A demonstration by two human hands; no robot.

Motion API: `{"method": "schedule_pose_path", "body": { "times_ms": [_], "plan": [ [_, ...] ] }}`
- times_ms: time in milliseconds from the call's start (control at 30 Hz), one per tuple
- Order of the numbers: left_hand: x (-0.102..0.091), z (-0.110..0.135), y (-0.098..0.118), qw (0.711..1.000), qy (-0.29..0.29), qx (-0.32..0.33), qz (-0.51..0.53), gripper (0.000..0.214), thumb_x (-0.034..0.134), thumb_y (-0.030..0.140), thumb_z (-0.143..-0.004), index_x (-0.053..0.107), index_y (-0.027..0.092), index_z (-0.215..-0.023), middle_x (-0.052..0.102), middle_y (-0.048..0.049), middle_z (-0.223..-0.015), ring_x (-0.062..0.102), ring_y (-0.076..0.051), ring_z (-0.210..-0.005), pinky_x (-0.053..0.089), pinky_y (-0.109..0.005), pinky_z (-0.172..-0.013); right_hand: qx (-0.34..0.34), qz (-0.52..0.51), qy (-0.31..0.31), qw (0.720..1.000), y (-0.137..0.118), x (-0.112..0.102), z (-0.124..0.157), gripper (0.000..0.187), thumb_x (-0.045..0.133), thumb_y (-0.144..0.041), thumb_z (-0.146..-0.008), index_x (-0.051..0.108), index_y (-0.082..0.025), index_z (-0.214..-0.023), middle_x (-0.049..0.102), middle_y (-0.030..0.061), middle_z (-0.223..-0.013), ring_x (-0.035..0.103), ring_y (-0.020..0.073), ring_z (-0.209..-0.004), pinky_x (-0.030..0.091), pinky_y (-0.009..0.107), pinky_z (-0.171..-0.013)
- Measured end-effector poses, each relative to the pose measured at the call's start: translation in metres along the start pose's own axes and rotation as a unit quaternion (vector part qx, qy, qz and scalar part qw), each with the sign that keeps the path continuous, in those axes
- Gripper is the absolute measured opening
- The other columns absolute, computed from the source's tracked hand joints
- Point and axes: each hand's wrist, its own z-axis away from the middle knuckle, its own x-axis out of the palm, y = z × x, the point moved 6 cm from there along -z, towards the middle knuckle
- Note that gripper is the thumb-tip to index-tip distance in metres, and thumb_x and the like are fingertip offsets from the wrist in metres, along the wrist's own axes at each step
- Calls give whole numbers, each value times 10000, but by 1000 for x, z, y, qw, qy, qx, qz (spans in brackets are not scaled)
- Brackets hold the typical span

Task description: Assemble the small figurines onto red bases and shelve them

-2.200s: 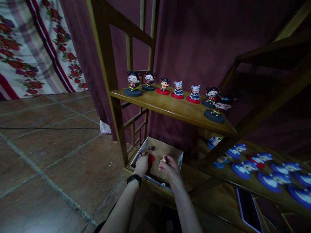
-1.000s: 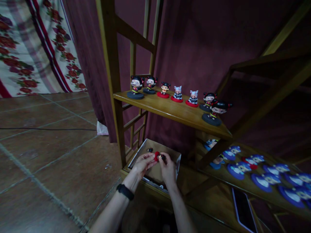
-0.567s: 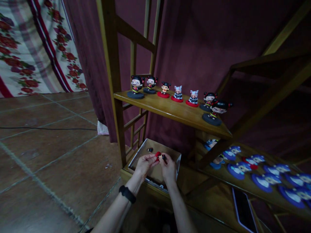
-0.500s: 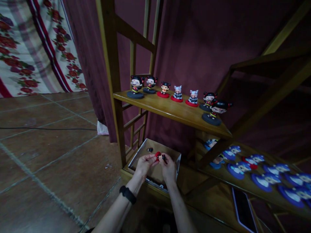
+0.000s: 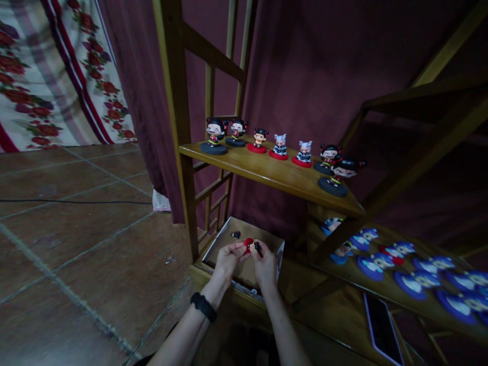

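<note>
Over a shallow cardboard box [image 5: 274, 235], my left hand [image 5: 227, 258] pinches the red round base [image 5: 248, 244] of a small figurine. My right hand [image 5: 265, 263] grips the black-haired figurine [image 5: 254, 246] by its head end. Base and figurine touch or nearly touch; the fingers hide whether they are joined. Another small dark-haired figurine [image 5: 235, 234] lies inside the box near its back left. A black band [image 5: 203, 307] circles my left wrist.
Several figurines on round bases stand along the wooden shelf [image 5: 267, 168] above the box. More blue-based figurines [image 5: 375, 265] occupy a lower shelf at right, above a phone [image 5: 383, 329]. A wooden post [image 5: 176, 127] rises at left; a cable [image 5: 76, 202] crosses the tiled floor.
The view has shifted very slightly. Both hands keep the same hold on the figurine and its red base, with hardly any movement.
</note>
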Motion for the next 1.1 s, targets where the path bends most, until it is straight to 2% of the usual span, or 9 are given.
{"method": "schedule_pose_path", "body": {
  "times_ms": [267, 400, 500, 633, 733, 867, 1000, 1100],
  "plan": [
    [-4, -5, -2, 1000, -1, -12, -10, 117, 703, 155, -659, 620, 95, -716, 644, -51, -649, 612, -110, -578, 538, -272, -676, -33, 21, -19, 999, -10, 3, -1, 273, 524, -291, -761, 648, -237, -999, 663, 66, -987, 601, 216, -914, 450, 339, -828],
    [-10, -9, -3, 999, 41, -17, -6, 126, 692, 143, -669, 569, 118, -681, 615, -19, -583, 595, -96, -517, 541, -253, -621, -28, -38, -45, 998, -5, 13, -3, 360, 558, -249, -721, 607, -248, -1077, 660, 54, -1002, 608, 205, -903, 470, 331, -812],
    [-15, -12, -5, 997, 66, -32, 24, 131, 677, 114, -680, 547, 122, -694, 637, -37, -623, 619, -113, -539, 547, -255, -605, 2, -66, -45, 997, 6, 17, -4, 450, 562, -224, -700, 555, -243, -1150, 678, 40, -926, 624, 190, -819, 494, 323, -757],
    [-21, -16, -13, 990, 75, -91, 77, 71, 609, 60, -724, 551, 99, -719, 665, -90, -692, 644, -136, -585, 555, -251, -604, 40, -80, -18, 996, 20, 18, -6, 369, 591, -240, -664, 616, -231, -1032, 670, 37, -976, 610, 190, -873, 479, 333, -809],
    [-23, -17, -17, 987, 66, -117, 93, 65, 605, 44, -721, 571, 89, -753, 662, -83, -667, 640, -134, -567, 556, -247, -596, 70, -154, -41, 985, 25, 27, -7, 317, 597, -257, -661, 625, -208, -973, 671, 45, -995, 613, 198, -913, 473, 341, -835],
    [-20, -14, -17, 990, 47, -116, 66, 104, 643, 65, -695, 595, 101, -780, 657, -54, -628, 627, -114, -534, 546, -232, -601, 79, -228, -92, 966, 23, 42, -8, 291, 593, -258, -663, 615, -202, -948, 684, 42, -960, 627, 197, -891, 474, 345, -831],
    [-17, -12, -11, 994, 27, -102, 27, 136, 676, 88, -670, 614, 110, -789, 670, -53, -656, 627, -106, -540, 536, -229, -617, 90, -237, -90, 963, 19, 41, -9, 279, 598, -246, -648, 627, -194, -921, 688, 43, -956, 620, 204, -907, 451, 362, -863],
    [-19, -14, -8, 996, 30, -85, -15, 174, 715, 112, -634, 627, 101, -783, 669, -61, -654, 624, -107, -534, 524, -216, -586, 102, -258, -105, 955, 14, 38, -7, 251, 606, -265, -641, 645, -174, -872, 700, 50, -898, 630, 207, -859, 467, 356, -825]
  ]
}}
